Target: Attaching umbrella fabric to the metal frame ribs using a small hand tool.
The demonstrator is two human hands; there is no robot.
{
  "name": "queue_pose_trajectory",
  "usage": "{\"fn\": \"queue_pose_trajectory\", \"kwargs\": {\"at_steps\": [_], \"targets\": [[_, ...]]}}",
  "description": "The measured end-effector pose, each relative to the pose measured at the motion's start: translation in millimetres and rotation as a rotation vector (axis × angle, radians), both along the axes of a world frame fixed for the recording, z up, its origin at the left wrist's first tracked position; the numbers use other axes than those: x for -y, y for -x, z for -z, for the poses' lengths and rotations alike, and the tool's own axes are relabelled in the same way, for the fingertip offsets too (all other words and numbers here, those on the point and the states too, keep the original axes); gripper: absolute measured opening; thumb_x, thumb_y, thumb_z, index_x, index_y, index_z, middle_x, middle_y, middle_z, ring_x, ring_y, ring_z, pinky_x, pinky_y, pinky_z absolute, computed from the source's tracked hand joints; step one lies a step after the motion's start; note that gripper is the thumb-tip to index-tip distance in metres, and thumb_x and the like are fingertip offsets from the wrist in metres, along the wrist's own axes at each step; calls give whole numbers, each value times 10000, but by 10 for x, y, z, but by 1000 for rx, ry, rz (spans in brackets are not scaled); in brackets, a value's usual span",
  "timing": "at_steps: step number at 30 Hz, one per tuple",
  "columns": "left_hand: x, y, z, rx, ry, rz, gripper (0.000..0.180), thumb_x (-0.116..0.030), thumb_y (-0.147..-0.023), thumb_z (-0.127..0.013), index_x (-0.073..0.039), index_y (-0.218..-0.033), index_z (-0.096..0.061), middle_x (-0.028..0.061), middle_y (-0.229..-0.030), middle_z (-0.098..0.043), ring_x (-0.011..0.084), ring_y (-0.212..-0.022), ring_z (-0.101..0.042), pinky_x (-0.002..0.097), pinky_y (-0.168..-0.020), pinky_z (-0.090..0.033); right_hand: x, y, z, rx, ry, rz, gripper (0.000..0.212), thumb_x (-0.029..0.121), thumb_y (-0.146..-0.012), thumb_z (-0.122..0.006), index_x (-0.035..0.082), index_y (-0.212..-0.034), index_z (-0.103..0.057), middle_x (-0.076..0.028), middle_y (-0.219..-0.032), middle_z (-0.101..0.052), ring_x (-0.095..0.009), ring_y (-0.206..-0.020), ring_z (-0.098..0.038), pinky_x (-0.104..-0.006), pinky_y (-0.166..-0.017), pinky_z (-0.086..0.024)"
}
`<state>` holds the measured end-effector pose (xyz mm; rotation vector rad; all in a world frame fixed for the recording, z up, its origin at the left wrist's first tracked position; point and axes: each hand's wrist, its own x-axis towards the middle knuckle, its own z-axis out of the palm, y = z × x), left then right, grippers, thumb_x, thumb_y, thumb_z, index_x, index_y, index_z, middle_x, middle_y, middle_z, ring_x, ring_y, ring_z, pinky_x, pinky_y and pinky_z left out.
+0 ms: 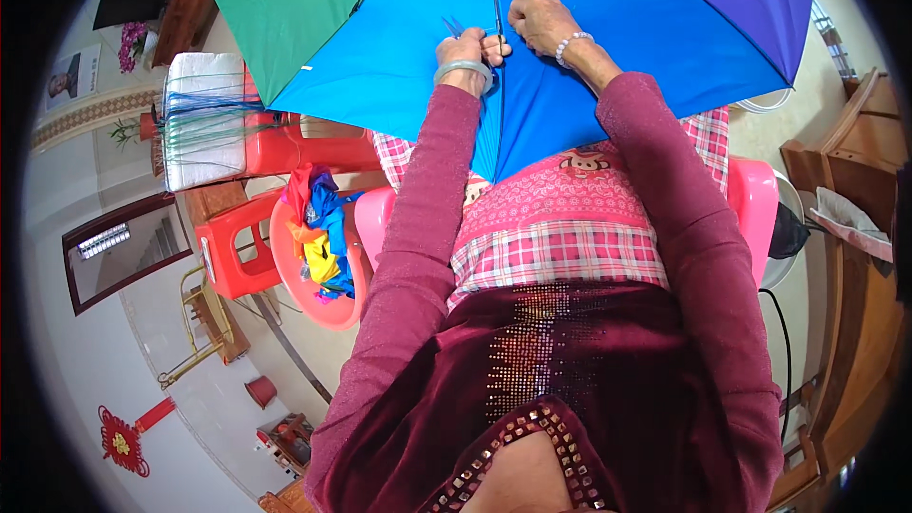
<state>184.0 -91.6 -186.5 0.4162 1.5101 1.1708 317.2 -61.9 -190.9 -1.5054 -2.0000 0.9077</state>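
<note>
An opened umbrella (579,66) with blue, green, yellow and purple panels spreads over my lap. My left hand (467,52), with a pale bangle at its wrist, is closed on the umbrella's dark rib (496,0) between two blue panels. A thin, pointed blue thing (453,27) sticks up beside that hand; its kind is not clear. To the right of the rib, my right hand (546,27) wears a beaded bracelet and is held just over the blue cloth. Its fingers are pinched together, and whatever they hold is too small to make out.
At the left, a white foam block (204,85) wound with blue and green threads rests by a red stool (313,147). A pink basin (351,309) of colourful cloth pieces stands near another red stool (214,256). Wooden furniture (855,147) is at the right.
</note>
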Motion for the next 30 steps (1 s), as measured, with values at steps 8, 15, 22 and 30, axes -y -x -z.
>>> {"fn": "queue_pose_trajectory", "kwargs": {"at_steps": [8,15,22,30], "targets": [[-63,-165,86,63,-13,133,124,-39,-811,-478,85,-804,-475,184,-661,-576,233,-475,-562,262,-349,-427,-17,-267,42,-38,9,-28,111,101,-725,-521,58,-755,-619,-162,-774,-610,-317,-764,-590,-396,-665,-462],[-99,-167,36,-13,-2,175,135,-70,-809,-509,61,-787,-527,146,-680,-593,200,-508,-569,227,-388,-423,-55,-205,20,-25,-75,-35,108,124,-733,-529,67,-774,-611,-156,-784,-611,-316,-769,-587,-395,-654,-465],[-64,-95,52,-75,19,130,135,-76,-809,-512,50,-766,-528,144,-670,-589,201,-504,-574,236,-375,-415,-71,-203,-88,237,-454,-6,77,102,-749,-523,55,-769,-580,-133,-756,-613,-268,-695,-605,-362,-585,-489],[-36,120,-4,-11,-14,80,102,-33,-778,-537,52,-760,-484,156,-631,-573,197,-435,-552,251,-324,-398,10,-167,-475,-1160,541,7,66,114,-816,-536,62,-780,-515,-54,-705,-583,-103,-545,-567,-224,-398,-451]]}}
